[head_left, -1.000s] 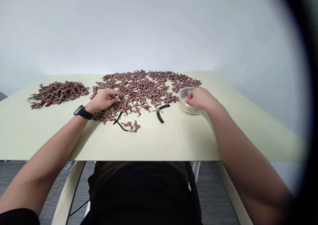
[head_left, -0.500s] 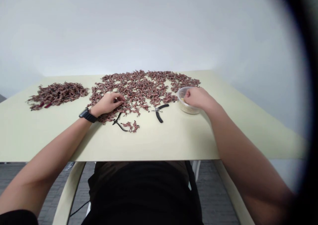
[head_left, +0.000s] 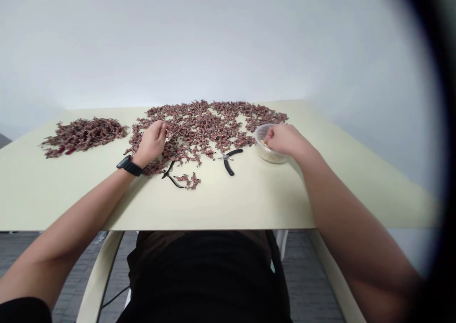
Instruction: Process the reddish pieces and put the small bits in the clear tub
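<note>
My left hand is over the left side of a wide spread of small reddish-brown figures, fingers drawn together in a pinch; what they hold, if anything, is too small to make out. At the right, my right hand reaches over the rim into a clear round plastic tub with small yellowish bits in it. Its fingers are curled together and partly hidden. Black-handled pliers lie open between the hands. Another dark pair of pliers rests nearer me, beside a few separate figures.
A denser heap of similar brown pieces sits on the left of the pale table, with dark red handles at its front. A pale wall stands behind the table, and the table's front edge is close to my body.
My left hand has moved up and slightly left over the spread, turning so its fingers point away from me. The right hand has stayed at the tub with little movement.
</note>
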A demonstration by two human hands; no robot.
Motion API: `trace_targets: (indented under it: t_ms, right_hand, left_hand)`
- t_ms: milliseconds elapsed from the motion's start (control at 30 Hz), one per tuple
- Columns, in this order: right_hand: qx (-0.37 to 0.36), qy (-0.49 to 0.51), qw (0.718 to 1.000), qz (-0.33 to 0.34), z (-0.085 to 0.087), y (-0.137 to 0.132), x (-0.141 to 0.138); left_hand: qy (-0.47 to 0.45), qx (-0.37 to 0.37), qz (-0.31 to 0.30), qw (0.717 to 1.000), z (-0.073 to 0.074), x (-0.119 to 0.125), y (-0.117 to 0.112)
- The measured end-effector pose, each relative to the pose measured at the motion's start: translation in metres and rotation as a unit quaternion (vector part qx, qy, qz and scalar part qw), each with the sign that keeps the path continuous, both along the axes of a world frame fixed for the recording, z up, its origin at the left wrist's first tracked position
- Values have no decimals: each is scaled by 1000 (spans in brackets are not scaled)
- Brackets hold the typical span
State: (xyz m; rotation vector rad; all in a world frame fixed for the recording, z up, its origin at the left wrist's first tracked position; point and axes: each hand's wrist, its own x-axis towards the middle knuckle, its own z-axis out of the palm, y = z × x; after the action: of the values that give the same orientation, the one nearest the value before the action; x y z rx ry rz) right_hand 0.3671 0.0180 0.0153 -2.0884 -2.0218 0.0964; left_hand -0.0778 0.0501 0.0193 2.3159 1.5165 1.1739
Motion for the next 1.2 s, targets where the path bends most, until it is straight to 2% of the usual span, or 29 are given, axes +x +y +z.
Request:
trace_targets:
  t_ms: [100, 200, 267, 433, 533, 600, 667, 700, 767, 833, 900, 967, 1033, 1100, 1200]
  right_hand:
    - [10, -42, 999, -8, 2, 0, -2]
    - [10, -49, 999, -4, 4, -2, -3]
    - [3, -42, 999, -4, 4, -3, -3]
    - [24, 5, 999, -24, 7, -6, -3]
    - [104, 44, 992, -56, 14, -11, -8]
    - [184, 139, 972, -53, 22, -17, -17]
    - [200, 304, 931, -3, 31, -26, -30]
    - [165, 402, 900, 37, 35, -32, -38]
    - [62, 559, 818, 121, 42, -43, -55]
    - [-21, 642, 748, 165, 44, -53, -70]
    - [-76, 681, 706, 180, 42, -59, -83]
    - [-118, 699, 681, 183, 37, -62, -92]
    - [-150, 703, 670, 186, 30, -63, -100]
    - [-172, 694, 672, 194, 22, -64, -107]
    - [-190, 664, 693, 206, 12, -66, -116]
  left_hand:
    - [-134, -97, -20, 986, -3, 2, 3]
    - [-268, -204, -85, 938, 0, 7, 1]
    - [-321, -245, -125, 906, 7, 11, -5]
    - [-335, -336, -183, 861, 26, 22, -25]
    - [-327, -395, -224, 829, 29, 26, -33]
    - [-316, -414, -249, 817, 27, 29, -36]
    - [-289, -413, -267, 821, 25, 33, -41]
    - [-270, -410, -276, 826, 24, 35, -43]
    - [-234, -399, -288, 839, 21, 41, -49]
    - [-209, -386, -293, 849, 18, 47, -56]
    - [-193, -372, -300, 857, 15, 53, -62]
    - [-181, -365, -301, 862, 11, 59, -68]
    - [-165, -353, -292, 873, 9, 65, -73]
    - [-148, -324, -277, 892, 9, 71, -79]
    - [-124, -246, -249, 929, 11, 78, -88]
